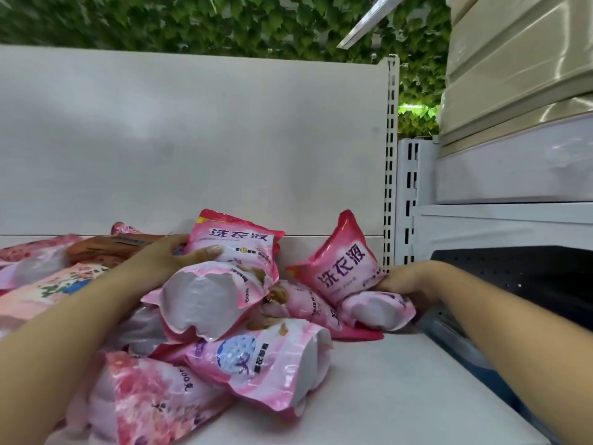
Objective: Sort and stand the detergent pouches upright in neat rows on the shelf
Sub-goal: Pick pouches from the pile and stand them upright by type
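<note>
Standing the first pouches, heap mostly unsorted

Gripping 2 pink pouches at once. Left hand point(170, 255) curls round the lower edge of the centre pouch point(236, 242), which stands propped on the heap, leaning back toward the back panel point(192, 139). Right hand point(406, 284) pinches the base of the right pouch point(345, 268), tilted, 1 corner up, just beside the slotted upright point(391, 162). Fingers of both hands closed on the film; right fingertips partly hidden beneath the pouch.

Progress, as judged: early. No row formed yet. Only these 2 approach upright, and neither stands free on the shelf point(401, 387). Remaining pouches lie flat or on their sides in a pile point(244, 358) across the left and middle, overlapping. An orange-brown pouch point(106, 248) lies behind the left wrist, a different kind, so sorting is also left to do.

Bare shelf surface shows front right. Green leaf wall point(224, 24) above the panel; wrapped cream panels point(519, 75) stacked at right
</note>
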